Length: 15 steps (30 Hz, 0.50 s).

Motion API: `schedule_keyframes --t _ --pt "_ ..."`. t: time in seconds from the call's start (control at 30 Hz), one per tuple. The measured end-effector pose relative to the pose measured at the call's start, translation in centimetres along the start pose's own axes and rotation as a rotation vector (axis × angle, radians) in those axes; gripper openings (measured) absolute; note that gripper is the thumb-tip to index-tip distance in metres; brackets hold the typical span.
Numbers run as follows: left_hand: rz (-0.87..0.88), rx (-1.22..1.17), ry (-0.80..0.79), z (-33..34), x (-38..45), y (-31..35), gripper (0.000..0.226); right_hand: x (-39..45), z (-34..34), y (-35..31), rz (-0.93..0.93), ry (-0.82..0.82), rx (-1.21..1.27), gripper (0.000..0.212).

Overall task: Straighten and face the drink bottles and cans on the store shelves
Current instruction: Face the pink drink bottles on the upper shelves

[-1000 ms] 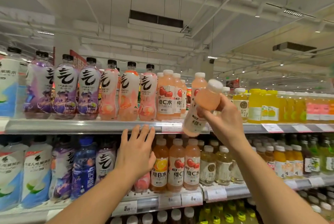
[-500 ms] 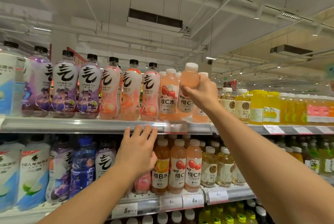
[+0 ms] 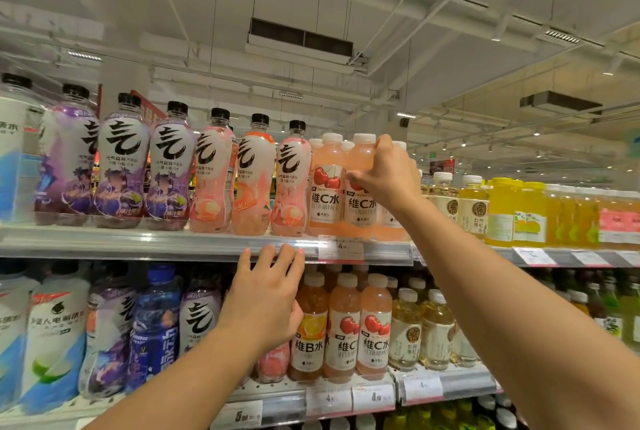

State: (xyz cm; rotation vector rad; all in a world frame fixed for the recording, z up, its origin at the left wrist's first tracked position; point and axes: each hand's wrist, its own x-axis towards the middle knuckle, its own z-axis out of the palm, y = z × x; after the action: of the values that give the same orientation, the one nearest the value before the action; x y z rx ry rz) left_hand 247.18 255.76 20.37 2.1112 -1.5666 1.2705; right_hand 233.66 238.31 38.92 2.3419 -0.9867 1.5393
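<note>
My right hand (image 3: pixel 388 175) grips a pink cherry vitamin C bottle (image 3: pixel 360 207) with a white cap, standing upright on the top shelf (image 3: pixel 173 244), its label facing out. A matching cherry bottle (image 3: pixel 327 187) stands just left of it. My left hand (image 3: pixel 266 294) is spread open in front of the lower shelf row, fingertips near the top shelf's front rail, partly hiding a pink bottle (image 3: pixel 273 365). It holds nothing.
Black-capped purple and pink soda bottles (image 3: pixel 173 169) line the top shelf to the left. Yellow juice bottles (image 3: pixel 519 213) fill the right. The lower shelf carries an orange vitamin B bottle (image 3: pixel 311 329), cherry bottles (image 3: pixel 374 329), a blue bottle (image 3: pixel 156 325) and price tags (image 3: pixel 341 247).
My right hand carried the tilted pink bottle left and down, stood it upright on the top shelf and turned its label forward. My left hand stayed in place.
</note>
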Motion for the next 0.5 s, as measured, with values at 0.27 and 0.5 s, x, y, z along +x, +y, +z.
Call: schedule_keyframes --t 0.27,0.5 --pt "0.006 0.01 -0.017 -0.2 0.0 0.0 0.076 1.3 -0.1 0.0 0.067 -0.105 -0.038 0.056" --pt "0.009 0.013 -0.013 -0.2 -0.1 0.0 0.078 2.5 -0.5 0.4 0.098 -0.219 -0.015 0.046"
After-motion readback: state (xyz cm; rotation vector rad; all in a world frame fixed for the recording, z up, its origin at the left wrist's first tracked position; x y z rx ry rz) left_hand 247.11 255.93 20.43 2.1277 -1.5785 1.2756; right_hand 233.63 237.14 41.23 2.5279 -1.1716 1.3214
